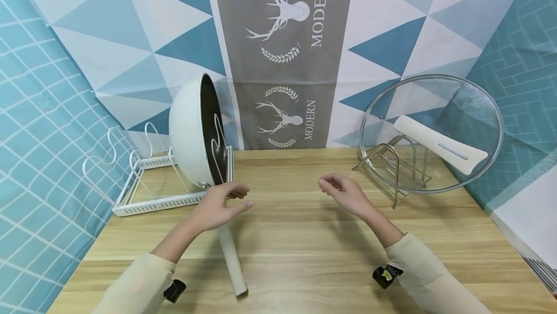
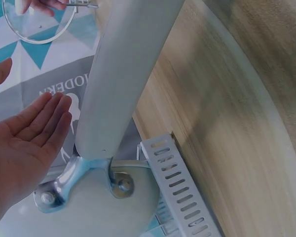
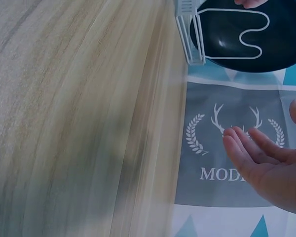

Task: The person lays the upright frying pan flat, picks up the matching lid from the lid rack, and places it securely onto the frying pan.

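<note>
A white pan [image 1: 188, 130] with a dark inside stands on its side in a white wire rack [image 1: 161, 202] at the left. Its pale handle [image 1: 232, 261] slants down toward the front of the table. Above that handle hovers my left hand [image 1: 222, 205], fingers relaxed, holding nothing; in the left wrist view the palm [image 2: 24, 143] is beside the handle [image 2: 123, 74]. At the right, a glass lid [image 1: 461, 106] with a white grip [image 1: 439, 143] leans in a metal wire stand [image 1: 396, 173]. My right hand [image 1: 345, 195] floats left of that stand, loosely bent and holding nothing.
A wooden table [image 1: 287, 241] lies under everything. Behind it hangs a patterned backdrop [image 1: 283, 62] with deer prints, and blue tiled sheets [image 1: 39, 111] flank both sides. The rack's tall wire loops [image 1: 110, 147] rise at the left.
</note>
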Demonstrator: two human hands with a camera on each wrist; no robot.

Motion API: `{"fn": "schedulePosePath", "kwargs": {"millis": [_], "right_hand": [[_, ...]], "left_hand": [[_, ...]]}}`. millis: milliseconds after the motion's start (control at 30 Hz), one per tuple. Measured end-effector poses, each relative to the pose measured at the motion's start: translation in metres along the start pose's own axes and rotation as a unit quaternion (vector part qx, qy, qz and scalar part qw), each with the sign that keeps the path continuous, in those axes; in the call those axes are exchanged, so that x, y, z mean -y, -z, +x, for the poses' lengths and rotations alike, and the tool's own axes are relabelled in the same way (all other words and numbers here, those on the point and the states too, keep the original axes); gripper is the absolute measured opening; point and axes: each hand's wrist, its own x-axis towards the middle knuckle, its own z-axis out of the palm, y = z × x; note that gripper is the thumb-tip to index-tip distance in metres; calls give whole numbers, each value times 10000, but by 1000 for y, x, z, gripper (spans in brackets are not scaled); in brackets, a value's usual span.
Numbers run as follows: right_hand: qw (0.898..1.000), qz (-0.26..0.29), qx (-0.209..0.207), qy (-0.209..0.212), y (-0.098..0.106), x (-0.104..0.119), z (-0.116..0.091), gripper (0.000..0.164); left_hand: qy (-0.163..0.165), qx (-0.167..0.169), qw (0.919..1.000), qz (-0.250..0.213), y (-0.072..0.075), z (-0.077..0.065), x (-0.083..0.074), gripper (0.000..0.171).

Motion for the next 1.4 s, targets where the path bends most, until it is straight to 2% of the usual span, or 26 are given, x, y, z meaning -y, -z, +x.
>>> {"fn": "schedulePosePath", "kwargs": {"millis": [167,333,533,733,1233,1400], "right_hand": [[10000,20,65,-20,-1,2,0,42],[9999,56,111,34,-4,2,0,41],[9996,244,130,52,-7,2,1,40],[9991,394,100,119,-9,2,1,38],[9996,250,133,85,-12,4,0,34],[9998,168,110,97,-12,4,-1,34]], "left_hand": [[84,15,9999,-121,2,-4,1,38],[114,98,9989,-440,5,-7,1,39],[329,237,9972,-622,4,-13,3,41],[347,186,9963,-770,4,-19,6,37],[290,130,9936,-1085,13,-34,9,30],[422,153,9909,-1267,18,-39,10,31]]}}
